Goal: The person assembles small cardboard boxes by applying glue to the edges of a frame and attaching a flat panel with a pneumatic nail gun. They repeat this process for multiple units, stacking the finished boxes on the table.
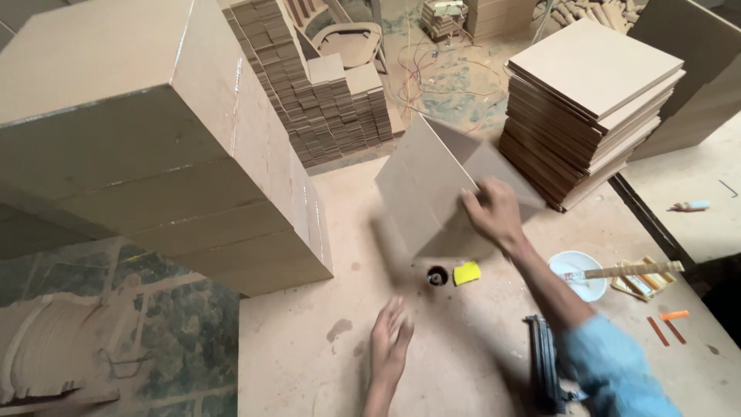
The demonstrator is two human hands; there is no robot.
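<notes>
**Right hand gripping a fibreboard box above a dusty workbench**

While the right hand (494,212) is clasping the upper corner of an open, tilted box of plain brown fibreboard panels (432,189), its fingers are curling tightly over the panel edge and holding the box clear of the pale, dust-covered worktable (309,347). Below those fingers, the box's shadow is falling on the table. The left hand (390,344) is hovering flat, fingers straight, together and gripping nothing, just above the table and well below the box. Between the two hands' fingertips, a small round dark pot (438,276) is sitting beside a yellow sponge block (466,272). Beside the right forearm, on its outer side, a white bowl (575,270) is carrying a wooden stick (633,270) across its rim. Under the blue sleeve, a black nail gun (546,371) is lying on the table. Beyond the gripping fingers, a stack of square brown boards (590,108) is standing; far to the left of both hands, a large brown block of stacked panels (154,147) is looming.
</notes>
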